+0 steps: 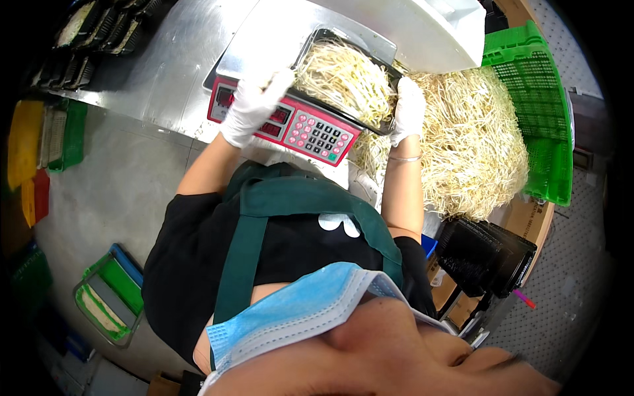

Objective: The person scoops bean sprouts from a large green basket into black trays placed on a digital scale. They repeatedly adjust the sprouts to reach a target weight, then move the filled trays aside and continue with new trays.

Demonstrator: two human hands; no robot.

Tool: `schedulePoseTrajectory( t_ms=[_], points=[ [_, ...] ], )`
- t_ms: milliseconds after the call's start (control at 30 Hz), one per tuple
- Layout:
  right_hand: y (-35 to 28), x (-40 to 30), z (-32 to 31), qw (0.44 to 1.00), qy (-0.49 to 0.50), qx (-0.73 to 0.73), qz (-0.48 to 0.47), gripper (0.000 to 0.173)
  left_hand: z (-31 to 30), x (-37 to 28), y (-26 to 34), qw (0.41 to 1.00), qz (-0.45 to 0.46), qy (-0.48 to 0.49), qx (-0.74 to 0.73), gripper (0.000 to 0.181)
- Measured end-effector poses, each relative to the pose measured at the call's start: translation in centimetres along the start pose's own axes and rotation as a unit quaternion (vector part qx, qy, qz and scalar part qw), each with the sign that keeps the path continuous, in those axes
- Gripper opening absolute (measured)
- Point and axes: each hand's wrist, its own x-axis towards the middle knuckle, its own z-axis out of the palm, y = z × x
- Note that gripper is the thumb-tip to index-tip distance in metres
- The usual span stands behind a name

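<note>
A black plastic tray (346, 110) heaped with bean sprouts (342, 79) is over the metal pan of a red electronic scale (317, 133). In a white glove, my left hand (260, 104) has its fingers curled at the tray's left end, in front of part of the scale's display. My right hand (408, 111), also gloved, grips the tray's right end, its fingers partly hidden behind the rim. Right beside that hand lies a large pile of loose bean sprouts (465, 143).
A green plastic crate (540, 119) is tipped beside the pile. Black trays (480, 257) are stacked at lower right, and filled black trays (99, 29) at upper left. A white container (421, 29) stands behind the scale on the steel table (168, 64). A green-and-grey stool-like item (111, 297) is on the floor.
</note>
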Motion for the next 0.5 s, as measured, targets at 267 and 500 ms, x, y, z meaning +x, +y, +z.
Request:
schedulePoseTrajectory(
  t_ms=[267, 500],
  points=[
    [-6.6, -0.8, 1.8, 0.823, -0.195, -0.452, -0.283, 0.082, 1.3, -1.0, 1.8, 0.913, 0.220, 0.045, 0.341, 0.034],
    [-6.0, -0.9, 2.3, 0.793, -0.199, -0.511, -0.264, 0.090, -1.3, -1.7, 0.1, 0.990, 0.006, 0.076, -0.114, 0.029]
  ],
)
